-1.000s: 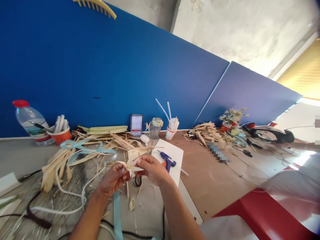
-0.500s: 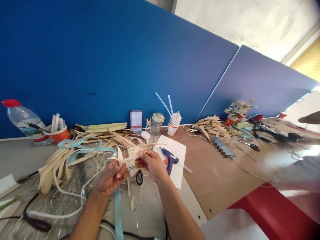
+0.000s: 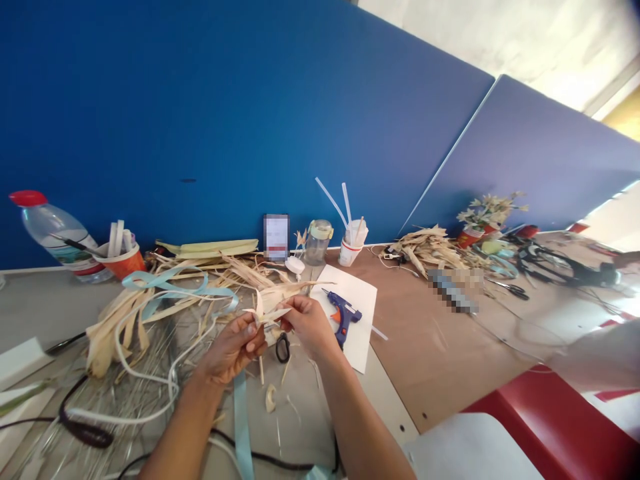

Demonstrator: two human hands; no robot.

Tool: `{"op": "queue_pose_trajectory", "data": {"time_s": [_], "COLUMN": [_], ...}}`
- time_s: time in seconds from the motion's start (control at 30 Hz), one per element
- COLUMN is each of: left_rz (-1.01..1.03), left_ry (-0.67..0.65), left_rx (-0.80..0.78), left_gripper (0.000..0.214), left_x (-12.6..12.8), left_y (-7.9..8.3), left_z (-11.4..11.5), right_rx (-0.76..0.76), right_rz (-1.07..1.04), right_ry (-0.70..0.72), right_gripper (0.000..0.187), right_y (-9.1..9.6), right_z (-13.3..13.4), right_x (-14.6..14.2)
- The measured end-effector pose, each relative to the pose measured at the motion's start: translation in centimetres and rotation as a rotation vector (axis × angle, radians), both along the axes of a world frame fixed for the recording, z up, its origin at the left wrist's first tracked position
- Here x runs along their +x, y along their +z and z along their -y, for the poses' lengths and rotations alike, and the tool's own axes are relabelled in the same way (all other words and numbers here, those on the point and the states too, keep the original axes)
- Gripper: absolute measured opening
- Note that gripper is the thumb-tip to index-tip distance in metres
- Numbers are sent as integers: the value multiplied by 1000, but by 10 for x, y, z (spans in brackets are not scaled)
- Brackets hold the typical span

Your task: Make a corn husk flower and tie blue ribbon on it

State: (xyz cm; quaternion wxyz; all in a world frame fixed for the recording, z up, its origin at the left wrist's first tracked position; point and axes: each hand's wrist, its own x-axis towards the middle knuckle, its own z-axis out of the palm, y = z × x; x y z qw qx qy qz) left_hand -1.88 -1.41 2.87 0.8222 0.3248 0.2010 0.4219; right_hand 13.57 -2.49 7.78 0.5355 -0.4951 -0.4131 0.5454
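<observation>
My left hand (image 3: 235, 347) and my right hand (image 3: 307, 325) meet above the desk, both pinching a small pale flower of dried husk strips (image 3: 266, 311). The left fingers grip its base. Fingertips of the right hand close on one pointed petal. Below the hands lie black-handled scissors (image 3: 283, 347) and a light blue ribbon (image 3: 241, 417). A blue glue gun (image 3: 341, 315) rests on a white sheet of paper (image 3: 357, 293) just right of my right hand.
A heap of dried husk strips (image 3: 150, 307) and cords covers the desk at left. A water bottle (image 3: 50, 233), an orange cup (image 3: 123, 261), a jar (image 3: 317, 241) and a cup of glue sticks (image 3: 350, 247) stand along the blue partition (image 3: 200, 120). A red chair (image 3: 550, 420) is at lower right.
The view has shifted slightly. My hands stay together on the husk flower, turning it; its petals now point more to the right.
</observation>
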Motion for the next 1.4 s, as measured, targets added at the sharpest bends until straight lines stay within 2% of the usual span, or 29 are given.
{"op": "queue_pose_trajectory", "data": {"time_s": [0.13,0.33,0.43,0.6,0.77,1.07,1.23,1.4], "left_rz": [3,34,44,42,-11,-21,-38,-38], "left_ry": [26,40,30,0,-4,2,7,0], "left_rx": [-16,-32,-24,14,-15,-25,-35,-44], "left_gripper": [24,23,20,20,24,21,22,23], "left_x": [2,3,2,-1,0,2,2,2], "left_y": [-2,-5,-5,-4,0,-4,-5,-3], "left_z": [0,-1,-1,-1,1,1,0,1], "right_rx": [-19,-69,-54,61,61,-9,-66,-14], "right_rz": [3,-25,116,445,513,246,62,-61], "right_ry": [-12,49,58,28,64,160,159,107], "right_gripper": [10,17,21,21,13,11,15,17], "right_y": [-2,0,3,7,9,7,7,1], "right_z": [0,1,1,3,4,2,1,1], "right_x": [-2,-2,2,10,13,11,7,0]}}
